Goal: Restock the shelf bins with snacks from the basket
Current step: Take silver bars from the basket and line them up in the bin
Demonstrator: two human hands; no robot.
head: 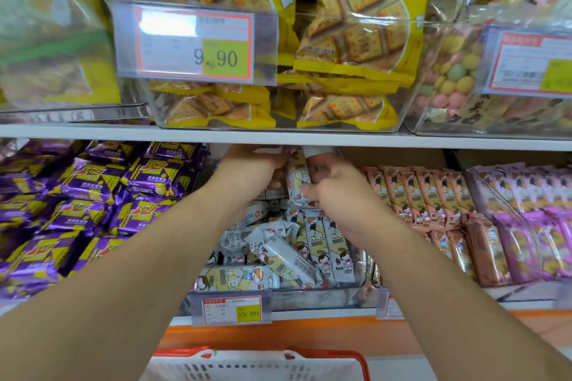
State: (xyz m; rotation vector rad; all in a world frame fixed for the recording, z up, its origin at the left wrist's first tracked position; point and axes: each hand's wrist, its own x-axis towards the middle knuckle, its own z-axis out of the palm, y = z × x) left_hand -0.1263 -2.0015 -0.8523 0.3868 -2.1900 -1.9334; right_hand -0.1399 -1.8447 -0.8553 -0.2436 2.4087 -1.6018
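Both my arms reach into the clear middle bin point(362, 266) on the lower shelf, which holds several white and yellow snack packets point(315, 244). My right hand point(337, 192) grips an upright white and yellow packet point(296, 182) at the back of the bin, thumb across its front. My left hand point(250, 167) is behind and left of that packet, its fingers curled against it under the upper shelf edge. Its fingertips are hidden. The white basket with an orange rim point(257, 365) sits below at the bottom edge.
Purple and yellow packets point(86, 204) fill the left bin, pink packets point(433, 198) and lilac packets point(532, 219) the right ones. The white upper shelf board point(278, 136) hangs just above my hands, carrying bins of yellow cracker bags point(349, 49). Price tags point(230, 308) clip to the bin fronts.
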